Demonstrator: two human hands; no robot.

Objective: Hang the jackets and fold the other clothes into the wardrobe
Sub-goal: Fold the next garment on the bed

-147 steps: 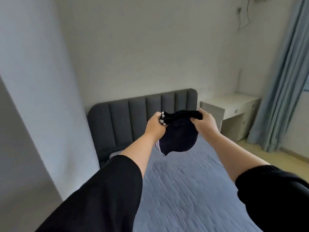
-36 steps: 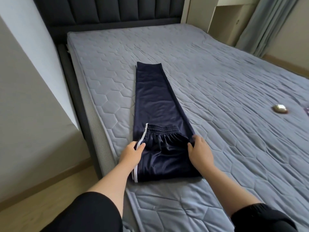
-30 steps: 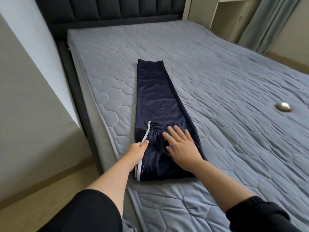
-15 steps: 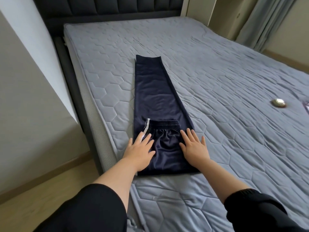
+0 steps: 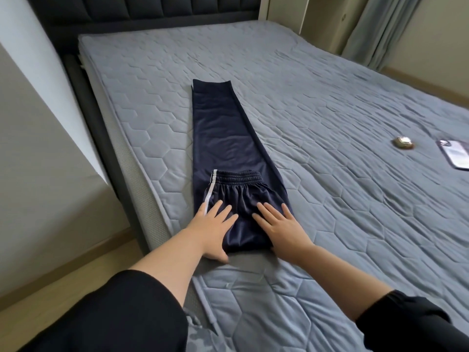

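Observation:
Dark navy track trousers [image 5: 223,133] with a white side stripe lie lengthwise on the grey quilted bed [image 5: 330,102], legs pointing toward the headboard. The waistband end is folded over onto the legs at the near end. My left hand [image 5: 213,224] lies flat, fingers spread, on the left of that folded part. My right hand [image 5: 281,227] lies flat on its right side. Neither hand grips the cloth.
A dark padded headboard [image 5: 142,8] stands at the far end. A small gold object [image 5: 403,142] and a phone [image 5: 454,157] lie on the bed at the right. A grey wall panel [image 5: 43,158] and wooden floor are on the left; curtains [image 5: 375,26] hang at the far right.
The trousers went from held up in the air to laid on the bed with the waist end folded over. Both hands have slid slightly back toward the fold's near edge, staying flat.

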